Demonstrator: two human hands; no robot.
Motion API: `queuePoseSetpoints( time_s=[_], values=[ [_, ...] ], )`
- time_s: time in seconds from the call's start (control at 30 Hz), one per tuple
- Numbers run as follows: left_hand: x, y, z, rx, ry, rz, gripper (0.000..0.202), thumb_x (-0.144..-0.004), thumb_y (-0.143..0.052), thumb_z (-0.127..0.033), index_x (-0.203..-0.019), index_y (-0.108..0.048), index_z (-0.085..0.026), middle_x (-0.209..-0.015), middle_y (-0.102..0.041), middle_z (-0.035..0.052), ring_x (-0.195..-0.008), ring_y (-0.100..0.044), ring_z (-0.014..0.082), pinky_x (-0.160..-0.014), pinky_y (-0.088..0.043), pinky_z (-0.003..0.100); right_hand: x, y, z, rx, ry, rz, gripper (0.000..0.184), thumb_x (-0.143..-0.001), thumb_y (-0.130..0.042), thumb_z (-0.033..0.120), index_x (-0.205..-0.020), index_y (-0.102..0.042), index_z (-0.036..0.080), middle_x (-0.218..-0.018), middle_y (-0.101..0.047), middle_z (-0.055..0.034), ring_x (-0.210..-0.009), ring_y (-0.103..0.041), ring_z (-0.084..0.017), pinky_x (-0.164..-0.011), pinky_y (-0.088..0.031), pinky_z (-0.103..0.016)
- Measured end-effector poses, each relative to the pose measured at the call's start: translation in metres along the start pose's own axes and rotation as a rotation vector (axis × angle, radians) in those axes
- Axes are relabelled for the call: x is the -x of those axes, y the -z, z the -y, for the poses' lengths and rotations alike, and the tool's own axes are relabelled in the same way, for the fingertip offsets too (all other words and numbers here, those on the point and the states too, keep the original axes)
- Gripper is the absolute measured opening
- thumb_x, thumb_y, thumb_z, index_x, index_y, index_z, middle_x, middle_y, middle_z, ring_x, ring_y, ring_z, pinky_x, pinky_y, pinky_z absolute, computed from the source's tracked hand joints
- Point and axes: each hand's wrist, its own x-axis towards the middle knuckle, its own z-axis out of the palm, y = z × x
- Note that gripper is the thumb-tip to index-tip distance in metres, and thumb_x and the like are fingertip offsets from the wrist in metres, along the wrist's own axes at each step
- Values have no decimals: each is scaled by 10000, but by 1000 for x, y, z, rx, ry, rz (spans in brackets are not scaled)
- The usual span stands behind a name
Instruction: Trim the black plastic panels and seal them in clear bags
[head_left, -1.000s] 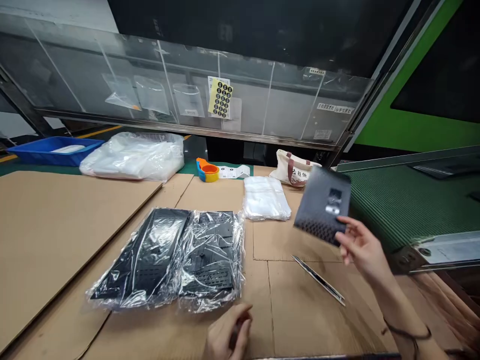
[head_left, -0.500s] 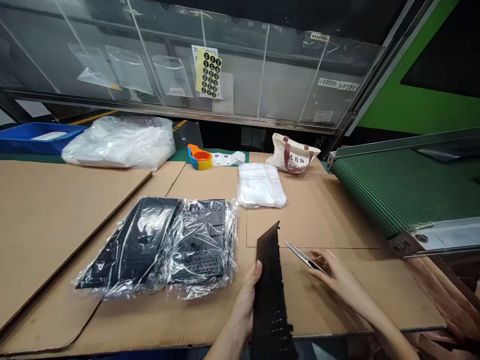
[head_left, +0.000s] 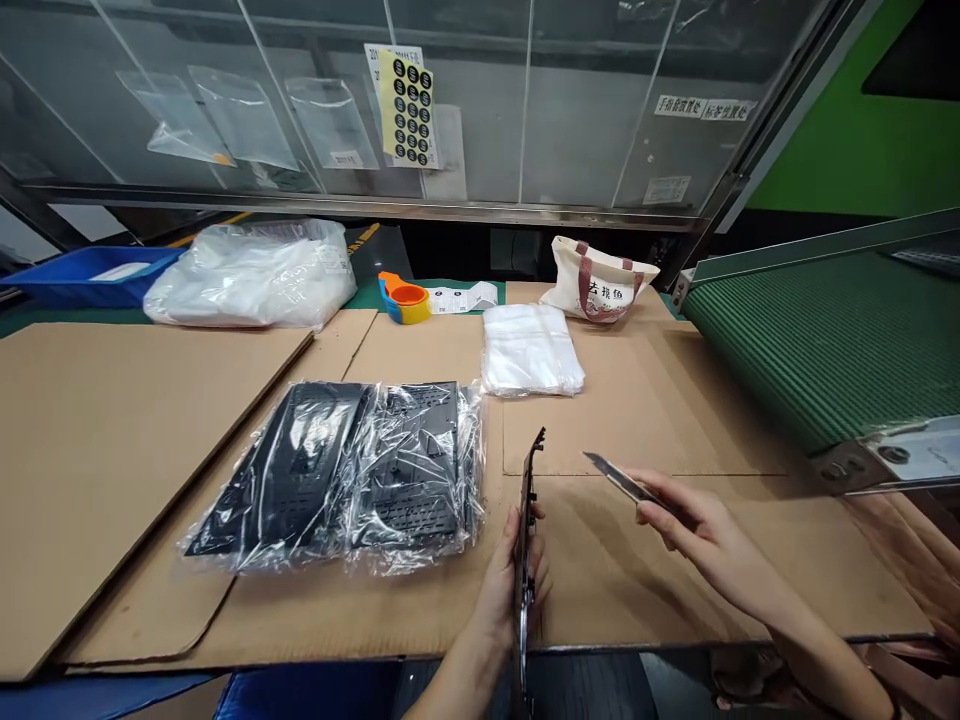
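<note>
My left hand (head_left: 501, 585) is closed around a thin black plastic panel (head_left: 524, 560), held on edge over the front of the cardboard-covered bench. Small tabs line the panel's right side. My right hand (head_left: 694, 525) grips a utility knife (head_left: 626, 482), its blade pointing up and to the left, apart from the panel. Left of my hands lie black panels in clear plastic bags, one bagged panel (head_left: 311, 450) beside another (head_left: 409, 465). Behind them rests a stack of clear plastic bags (head_left: 531, 350).
A green conveyor belt (head_left: 825, 340) borders the right side. Cardboard sheets (head_left: 135, 440) lie at left. Along the back are a blue tray (head_left: 67, 275), a large plastic bundle (head_left: 255, 275), a label roll in a colourful holder (head_left: 409, 300) and a cloth bag (head_left: 600, 285).
The black panel has turned from showing its slotted broad face to nearly edge-on. My right hand and the knife have moved slightly right, and the view has shifted.
</note>
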Motion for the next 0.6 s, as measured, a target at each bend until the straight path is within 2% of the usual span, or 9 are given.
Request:
queuePoseSetpoints(
  time_s=[0.1, 0.17, 0.37, 0.47, 0.6],
  values=[
    [-1, 2, 2, 0, -5, -27, 385, -842, -643, -537, -963, -534, -188, -391, -289, -139, -256, -132, 32, -277, -52, 171, -6, -2, 22, 49, 134, 64, 329, -930, -511, 386, -1209, -659, 294, -1171, -714, -45, -1053, -674, -229, -898, -545, -353],
    [-2, 3, 3, -2, -4, -38, 390, -835, -651, -538, -962, -535, -188, -395, -301, -140, -258, -122, 29, -277, -48, 168, -13, -6, 28, 99, 208, 91, 341, -948, -484, 339, -1251, -634, 290, -1201, -703, -38, -1077, -670, -218, -908, -544, -345],
    [0, 0, 1, -7, 4, -33, 382, -840, -644, -538, -955, -539, -189, -383, -269, -142, -261, -118, 34, -282, -52, 172, -27, -10, 35, 271, 299, 94, 347, -980, -431, 311, -1280, -605, 286, -1127, -729, -34, -950, -701, -192, -803, -560, -313],
    [3, -5, -1, -7, -9, -8, 355, -860, -625, -522, -951, -547, -189, -378, -261, -139, -264, -110, 42, -278, -79, 167, -29, -8, 37, 365, 314, 82, 358, -985, -418, 313, -1293, -596, 281, -967, -748, -40, -813, -694, -183, -699, -544, -295],
    [5, -8, -4, 10, -7, 56, 330, -874, -618, -496, -952, -568, -179, -383, -304, -127, -270, -118, 42, -284, -139, 149, -31, -5, 34, 463, 319, 64, 372, -993, -401, 338, -1308, -588, 272, -783, -704, -29, -691, -648, -168, -620, -491, -270]
  ],
)
